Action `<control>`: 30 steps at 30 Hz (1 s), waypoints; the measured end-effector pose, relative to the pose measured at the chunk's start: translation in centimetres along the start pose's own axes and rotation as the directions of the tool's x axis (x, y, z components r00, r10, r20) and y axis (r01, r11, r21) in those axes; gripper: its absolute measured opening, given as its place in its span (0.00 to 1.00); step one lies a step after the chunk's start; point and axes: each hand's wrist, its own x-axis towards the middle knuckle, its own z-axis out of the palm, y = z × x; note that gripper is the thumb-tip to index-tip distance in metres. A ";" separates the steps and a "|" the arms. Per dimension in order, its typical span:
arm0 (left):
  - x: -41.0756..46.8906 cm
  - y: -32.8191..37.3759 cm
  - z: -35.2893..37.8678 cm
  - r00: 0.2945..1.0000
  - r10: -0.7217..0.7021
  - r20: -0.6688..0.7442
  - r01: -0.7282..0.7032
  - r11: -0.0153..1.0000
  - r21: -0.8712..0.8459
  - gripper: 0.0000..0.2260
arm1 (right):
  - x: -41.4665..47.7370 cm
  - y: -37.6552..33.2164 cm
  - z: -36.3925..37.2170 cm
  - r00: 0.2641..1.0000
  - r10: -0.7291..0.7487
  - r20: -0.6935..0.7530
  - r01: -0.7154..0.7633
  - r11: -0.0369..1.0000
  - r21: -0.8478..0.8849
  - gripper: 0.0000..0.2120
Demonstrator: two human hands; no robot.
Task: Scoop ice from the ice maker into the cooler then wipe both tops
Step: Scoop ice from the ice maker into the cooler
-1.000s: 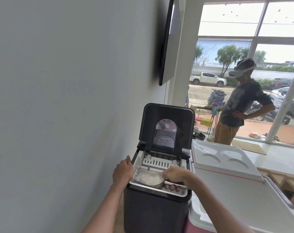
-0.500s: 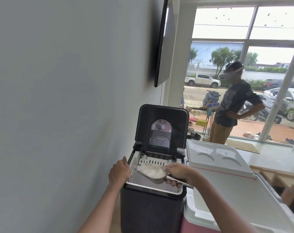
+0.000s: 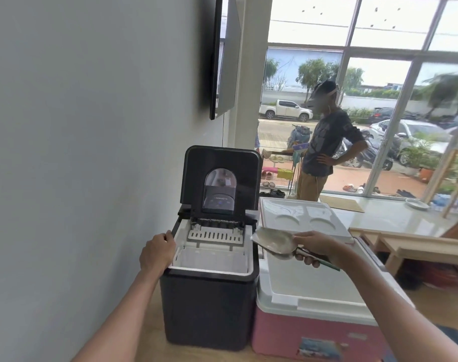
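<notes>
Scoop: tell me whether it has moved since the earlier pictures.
Yes. The scoop, held by the right hand, has left the basket of the ice maker and moved right, now over the cooler.

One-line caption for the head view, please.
Right hand holds a scoop of ice above the pink cooler beside the open ice maker; left hand grips its rim.
</notes>
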 end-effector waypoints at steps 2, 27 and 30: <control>0.1 -0.1 0.1 1.000 0.008 0.004 -0.008 1.000 0.015 0.21 | -0.4 2.0 -0.8 0.996 0.027 -0.084 -0.026 1.000 0.013 0.16; -0.4 0.3 -0.3 0.996 0.060 0.058 -0.061 0.998 0.003 0.20 | 0.5 -3.2 2.0 0.823 -0.362 -0.437 0.061 0.822 -0.566 0.19; -0.4 0.4 -0.2 0.996 0.063 0.057 -0.063 0.998 -0.003 0.20 | -0.1 -4.6 1.7 0.784 -0.396 -0.477 0.015 0.781 -0.624 0.18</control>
